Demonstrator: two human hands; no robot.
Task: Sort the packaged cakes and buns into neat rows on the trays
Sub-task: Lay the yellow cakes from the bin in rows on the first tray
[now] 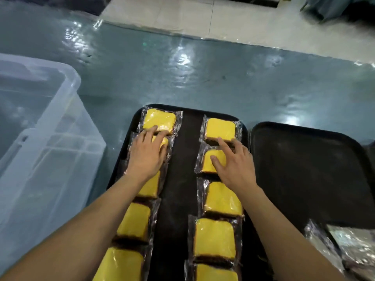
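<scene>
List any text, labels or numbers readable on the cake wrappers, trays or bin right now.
None readable.
Cake wrappers: clear film, no print visible.
Black trays: no markings visible.
Clear plastic bin: no label visible.
Silver packets at lower right: too blurred to tell.

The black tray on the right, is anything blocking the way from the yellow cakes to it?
Nothing visible does. The right black tray lies directly beside the left black tray holding the wrapped yellow cakes; only some clear-wrapped packs sit at its near corner.

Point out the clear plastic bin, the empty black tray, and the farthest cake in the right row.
Clear plastic bin (67, 126), head view, near wall.
Empty black tray (304, 169), head view, bare floor.
Farthest right-row cake (220, 127), head view, yellow top.
</scene>
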